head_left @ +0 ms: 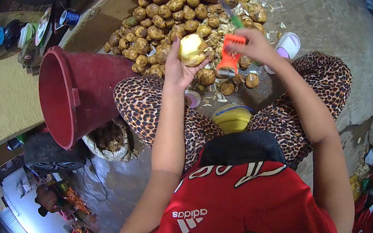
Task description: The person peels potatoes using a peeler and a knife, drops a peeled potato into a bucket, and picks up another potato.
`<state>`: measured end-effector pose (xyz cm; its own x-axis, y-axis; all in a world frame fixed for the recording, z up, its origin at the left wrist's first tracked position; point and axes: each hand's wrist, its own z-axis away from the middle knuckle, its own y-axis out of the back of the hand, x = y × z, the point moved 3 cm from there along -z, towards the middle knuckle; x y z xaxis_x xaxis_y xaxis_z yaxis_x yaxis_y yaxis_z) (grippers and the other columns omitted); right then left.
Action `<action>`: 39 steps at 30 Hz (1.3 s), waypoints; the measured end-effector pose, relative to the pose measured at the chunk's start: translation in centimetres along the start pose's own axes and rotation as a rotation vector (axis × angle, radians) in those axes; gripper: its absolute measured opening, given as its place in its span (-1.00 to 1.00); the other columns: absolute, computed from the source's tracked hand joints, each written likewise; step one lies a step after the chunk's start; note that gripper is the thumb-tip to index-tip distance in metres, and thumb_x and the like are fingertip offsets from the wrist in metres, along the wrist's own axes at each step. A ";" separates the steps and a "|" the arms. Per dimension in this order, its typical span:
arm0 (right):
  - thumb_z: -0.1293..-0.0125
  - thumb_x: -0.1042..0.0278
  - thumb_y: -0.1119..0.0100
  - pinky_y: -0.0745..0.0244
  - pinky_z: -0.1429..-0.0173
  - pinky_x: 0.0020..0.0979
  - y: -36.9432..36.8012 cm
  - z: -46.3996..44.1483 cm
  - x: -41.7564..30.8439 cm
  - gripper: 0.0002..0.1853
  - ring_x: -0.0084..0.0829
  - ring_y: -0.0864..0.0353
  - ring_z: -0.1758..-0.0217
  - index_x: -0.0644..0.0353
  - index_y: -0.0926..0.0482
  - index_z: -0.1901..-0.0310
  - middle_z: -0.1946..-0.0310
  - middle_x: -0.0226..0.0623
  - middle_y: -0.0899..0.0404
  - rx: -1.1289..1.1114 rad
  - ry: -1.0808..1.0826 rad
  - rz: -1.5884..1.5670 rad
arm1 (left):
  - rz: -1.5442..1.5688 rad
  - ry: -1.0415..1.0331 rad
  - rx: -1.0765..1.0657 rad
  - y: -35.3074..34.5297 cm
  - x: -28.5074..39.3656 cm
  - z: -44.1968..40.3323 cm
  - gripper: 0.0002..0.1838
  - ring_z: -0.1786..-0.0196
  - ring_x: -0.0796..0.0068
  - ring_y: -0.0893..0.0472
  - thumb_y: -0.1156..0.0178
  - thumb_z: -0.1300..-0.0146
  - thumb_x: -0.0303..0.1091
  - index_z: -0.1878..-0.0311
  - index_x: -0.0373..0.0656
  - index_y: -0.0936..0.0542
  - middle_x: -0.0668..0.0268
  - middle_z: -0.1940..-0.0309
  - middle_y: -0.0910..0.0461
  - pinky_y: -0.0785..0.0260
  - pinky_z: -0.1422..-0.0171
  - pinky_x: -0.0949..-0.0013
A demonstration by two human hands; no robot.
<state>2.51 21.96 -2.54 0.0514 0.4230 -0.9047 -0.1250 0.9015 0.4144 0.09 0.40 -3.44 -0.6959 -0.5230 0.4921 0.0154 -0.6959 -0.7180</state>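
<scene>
My left hand point(178, 72) holds a large, partly peeled potato point(192, 50); its upper side is pale yellow and brown skin remains on the lower part. To the right, my right hand point(254, 44) grips an orange peeler point(230, 54), whose metal blade end points down, apart from the potato. A knife with a green handle point(236, 21) also sticks out from the same hand, its blade pointing up. Beyond both hands lies a big heap of brown potatoes point(178, 16), with pale peelings among those on the right.
A large red bucket point(97, 81) lies tilted at the left, beside a white sack point(117, 142) of scraps. Between my legs stands a yellow container point(232, 120). White and purple shoes point(288, 45) are on the floor. People point(49, 200) are at the far lower left.
</scene>
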 end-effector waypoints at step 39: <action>0.00 0.39 -0.33 -0.43 0.16 -0.54 4.6 -2.0 -5.1 -0.69 -0.55 -0.57 0.30 0.30 -0.52 0.22 0.33 -0.33 -0.60 0.233 -0.128 -0.727 | 0.008 -0.024 0.095 -2.1 -0.6 1.6 -0.47 0.47 0.30 -0.59 0.08 -0.20 0.19 0.11 -0.13 -0.45 0.25 0.40 -0.56 -0.44 0.57 0.44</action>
<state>-0.31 23.80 3.76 0.1563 -0.2881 -0.9448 0.1947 0.9467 -0.2565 1.66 1.37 -1.45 -0.6778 -0.5397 0.4993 0.0897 -0.7347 -0.6724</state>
